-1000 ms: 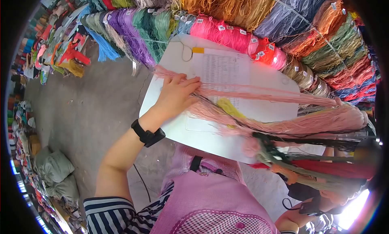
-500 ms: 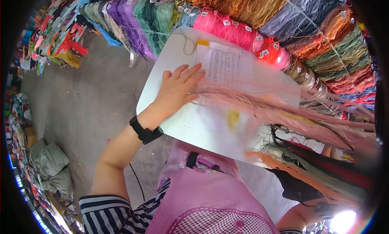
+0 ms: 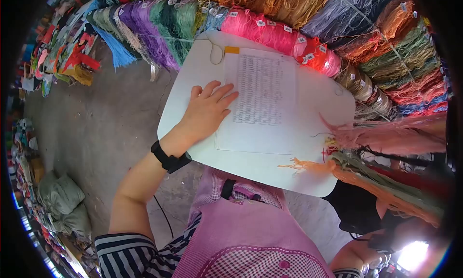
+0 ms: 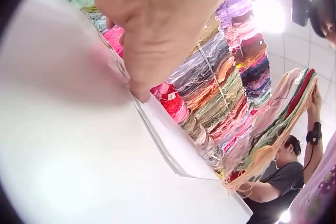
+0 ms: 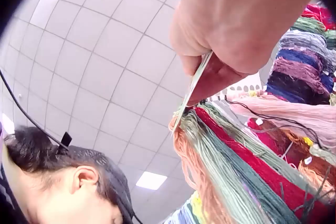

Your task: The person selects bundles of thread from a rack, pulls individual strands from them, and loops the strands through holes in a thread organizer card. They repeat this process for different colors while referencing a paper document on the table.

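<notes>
Spread fingers of the left hand rest on the left edge of a printed sheet on a white board. In the left wrist view, the left hand touches the paper's edge. Raised at the right, the right hand grips the gathered top of a hanging thread bundle in orange, pale green, red and teal. Its loose orange ends hang over the board's right side in the head view, below pink strands.
Tagged skeins in many colours line the board's far side. Grey sacks and more thread lie around the floor at left. Another person in a dark top is near the hanging threads.
The thread bundle has swept right, off the left hand and the printed sheet, uncovering the print. The left hand has stayed near the sheet's left edge, moving only slightly.
</notes>
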